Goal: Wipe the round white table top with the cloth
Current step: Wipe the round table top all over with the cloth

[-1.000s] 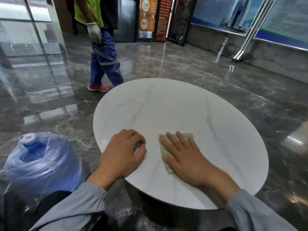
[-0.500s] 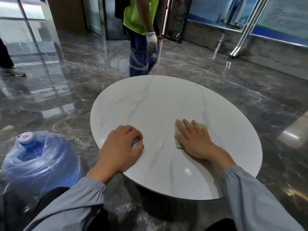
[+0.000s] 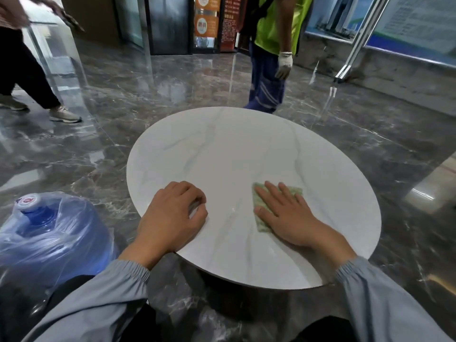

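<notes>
- Right hand (image 3: pixel 286 213) lies flat on the cloth (image 3: pixel 295 190), fingers straight and a little spread. The palm presses it onto the table (image 3: pixel 234 149), and nothing is gripped.
- Left hand (image 3: pixel 172 218) rests on the table close to its near-left edge, fingers curled under in a loose fist that holds nothing.
- Bare white top shows between the two hands.
- The cloth is pale green and sits on the near-right part of the top. The hand covers most of it, with its far corner and left edge showing past the fingers and thumb.
- The table is round and glossy white, with faint grey veins.
- Grey sleeves (image 3: pixel 385 302) with gathered cuffs cover both forearms.
- A blue bottle (image 3: pixel 49 230) wrapped in clear plastic stands on the floor (image 3: pixel 148 95), left of the table and just beside the left sleeve.
- Past the table's far edge stands a person (image 3: pixel 274 25) in a yellow-green vest and blue trousers, with a white glove (image 3: pixel 283 65) on the hanging hand.
- At far left is a second person (image 3: pixel 24 70) in dark trousers and pale shoes.
- The floor is dark polished marble.
</notes>
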Demonstrator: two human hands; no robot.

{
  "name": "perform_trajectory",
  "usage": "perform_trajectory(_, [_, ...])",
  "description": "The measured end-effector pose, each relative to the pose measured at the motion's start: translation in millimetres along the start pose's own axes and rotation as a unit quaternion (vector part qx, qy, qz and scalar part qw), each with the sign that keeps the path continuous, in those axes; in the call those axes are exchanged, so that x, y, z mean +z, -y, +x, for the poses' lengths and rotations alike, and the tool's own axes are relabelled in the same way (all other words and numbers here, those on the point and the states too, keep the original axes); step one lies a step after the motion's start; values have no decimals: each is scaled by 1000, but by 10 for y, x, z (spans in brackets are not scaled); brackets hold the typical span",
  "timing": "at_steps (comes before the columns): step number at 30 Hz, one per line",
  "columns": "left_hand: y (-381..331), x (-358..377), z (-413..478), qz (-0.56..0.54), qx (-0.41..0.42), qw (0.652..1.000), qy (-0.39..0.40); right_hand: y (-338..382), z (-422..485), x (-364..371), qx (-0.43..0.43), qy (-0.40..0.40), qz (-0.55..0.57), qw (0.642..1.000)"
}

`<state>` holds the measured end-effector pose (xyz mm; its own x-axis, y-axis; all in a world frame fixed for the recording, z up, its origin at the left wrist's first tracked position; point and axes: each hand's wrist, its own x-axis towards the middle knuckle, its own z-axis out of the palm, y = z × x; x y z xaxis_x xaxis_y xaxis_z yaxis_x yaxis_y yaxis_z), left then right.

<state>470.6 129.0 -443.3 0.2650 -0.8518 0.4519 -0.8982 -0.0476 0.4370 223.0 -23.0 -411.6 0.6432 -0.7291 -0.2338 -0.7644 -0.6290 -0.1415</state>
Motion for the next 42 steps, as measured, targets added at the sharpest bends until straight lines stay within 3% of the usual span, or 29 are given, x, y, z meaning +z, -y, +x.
perform_trajectory(4, [-24,-21,11,-3,-1,1000,3,134,241,-43,25,-3,0,1000])
perform_trajectory(10, [-19,-18,-3,2,0,1000,1,571,-515,211,-95,-22,-15,995])
perform_trajectory(13, [-5,-8,-4,2,6,1000,1,476,-811,243,-109,-12,-11,994])
perform_trajectory(23, [-14,-14,-7,4,2,1000,4,75,-62,31,52,-18,10,998])
perform_trajectory(31, [1,9,-8,14,9,1000,4,488,-650,249,-96,-27,-16,995])
perform_trajectory(36, [1,25,-3,13,3,1000,6,94,-611,149,-42,-10,-14,999])
perform_trajectory(42, [-13,21,-4,14,-6,1000,5,-60,213,-24,50,-36,6,998])
